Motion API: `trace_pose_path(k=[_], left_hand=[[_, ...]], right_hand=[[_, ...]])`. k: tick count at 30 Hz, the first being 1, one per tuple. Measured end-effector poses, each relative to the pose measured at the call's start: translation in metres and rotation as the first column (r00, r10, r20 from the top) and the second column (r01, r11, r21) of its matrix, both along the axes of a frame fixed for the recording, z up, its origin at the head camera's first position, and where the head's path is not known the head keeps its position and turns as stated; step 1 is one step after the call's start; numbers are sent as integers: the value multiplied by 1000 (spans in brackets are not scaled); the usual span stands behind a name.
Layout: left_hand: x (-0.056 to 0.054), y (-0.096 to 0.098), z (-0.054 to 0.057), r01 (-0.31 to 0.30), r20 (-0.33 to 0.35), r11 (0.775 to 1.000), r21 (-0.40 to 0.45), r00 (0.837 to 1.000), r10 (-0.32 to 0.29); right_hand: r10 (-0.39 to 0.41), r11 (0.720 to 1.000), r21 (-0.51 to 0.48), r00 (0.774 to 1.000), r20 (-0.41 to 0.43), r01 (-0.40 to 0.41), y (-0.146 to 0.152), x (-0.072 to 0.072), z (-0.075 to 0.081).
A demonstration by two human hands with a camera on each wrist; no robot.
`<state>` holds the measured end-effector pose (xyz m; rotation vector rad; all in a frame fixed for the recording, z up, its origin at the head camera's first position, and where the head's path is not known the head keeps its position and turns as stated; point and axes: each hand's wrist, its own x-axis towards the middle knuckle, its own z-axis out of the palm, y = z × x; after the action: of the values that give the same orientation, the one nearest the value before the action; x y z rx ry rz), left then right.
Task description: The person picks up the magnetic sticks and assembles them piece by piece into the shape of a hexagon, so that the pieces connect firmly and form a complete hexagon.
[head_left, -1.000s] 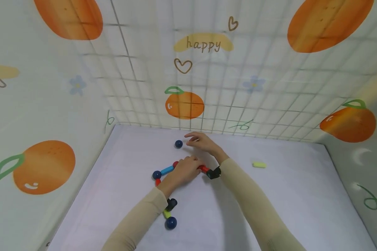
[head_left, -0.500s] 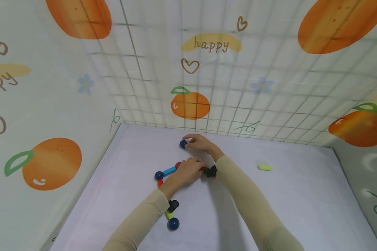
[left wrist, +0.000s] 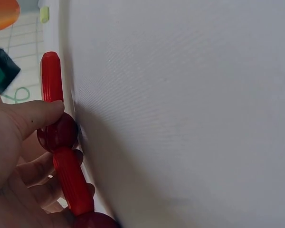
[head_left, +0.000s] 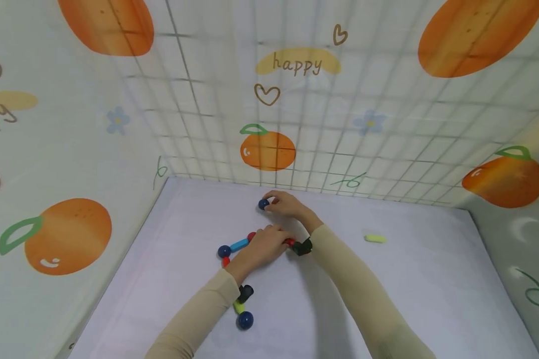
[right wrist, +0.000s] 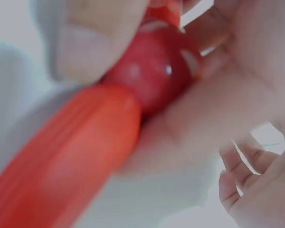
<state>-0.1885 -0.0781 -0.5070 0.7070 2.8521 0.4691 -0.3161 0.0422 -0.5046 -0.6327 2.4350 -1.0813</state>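
Note:
My left hand (head_left: pixel 266 245) grips a glossy red ball (left wrist: pixel 61 133) of a toy chain, thumb on the near side and fingers behind. One red rod (left wrist: pixel 51 76) sticks up from this ball, and another red rod (left wrist: pixel 73 178) runs down to a second red ball (left wrist: pixel 96 221). In the right wrist view, fingers surround the same red ball (right wrist: pixel 154 71) beside a red rod (right wrist: pixel 61 156). Farther back, my right hand (head_left: pixel 286 205) pinches a dark blue ball (head_left: pixel 263 204) between thumb and index finger, close over the white table.
Leftward the chain continues with a light blue rod (head_left: pixel 239 245), a dark blue ball (head_left: pixel 224 251) and a red rod (head_left: pixel 226 262). Below the left sleeve, a yellow-green rod (head_left: pixel 239 306) meets a larger-looking dark blue ball (head_left: pixel 245 320). A loose yellow rod (head_left: pixel 375 239) lies right.
My right hand has come up to the loose dark blue ball and now pinches it. The left hand keeps its grip on the red ball, and the head view has shifted slightly.

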Motion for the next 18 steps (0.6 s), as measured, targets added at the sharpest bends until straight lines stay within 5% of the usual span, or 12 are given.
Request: trace_pose_path(k=[18], left_hand=[[-7,9,-4,-8,9,1000,-11,1000,9]], right_hand=[[-153,981,-130,985,-83,142,92,56,12]])
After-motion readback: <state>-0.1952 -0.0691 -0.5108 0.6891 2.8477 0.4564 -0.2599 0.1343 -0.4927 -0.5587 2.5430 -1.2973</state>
